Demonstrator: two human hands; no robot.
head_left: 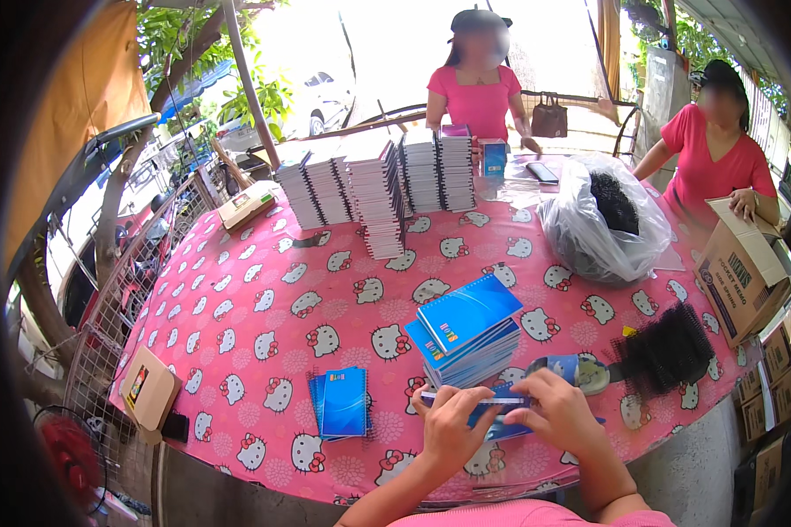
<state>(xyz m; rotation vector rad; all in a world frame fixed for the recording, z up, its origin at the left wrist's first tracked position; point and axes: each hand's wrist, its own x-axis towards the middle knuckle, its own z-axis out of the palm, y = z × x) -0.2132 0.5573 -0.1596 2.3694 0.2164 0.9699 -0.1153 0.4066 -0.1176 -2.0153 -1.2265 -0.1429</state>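
Note:
Low in front of me, my left hand [453, 428] pinches a thin blue notebook [492, 400], held nearly edge-on. At the notebook's right end, the fingers of my right hand [555, 411] are closed on its edge; any small piece between them is hidden. More blue covers [505, 430] show beneath my hands. Just beyond stands a stack of blue pocket notebooks [470, 316], its top ones turned askew. A smaller pile of blue notebooks [344, 402] lies to the left. Black spiral binding coils [668, 353] are heaped to the right, beside a rounded blue picture-covered item [578, 372].
Tall stacks of spiral notebooks [378, 198] stand at the table's far side. A clear plastic bag [571, 230] holds black coils. An open cardboard box [736, 272] sits at right; a small carton [149, 391] lies at left. Two people in pink stand across the table.

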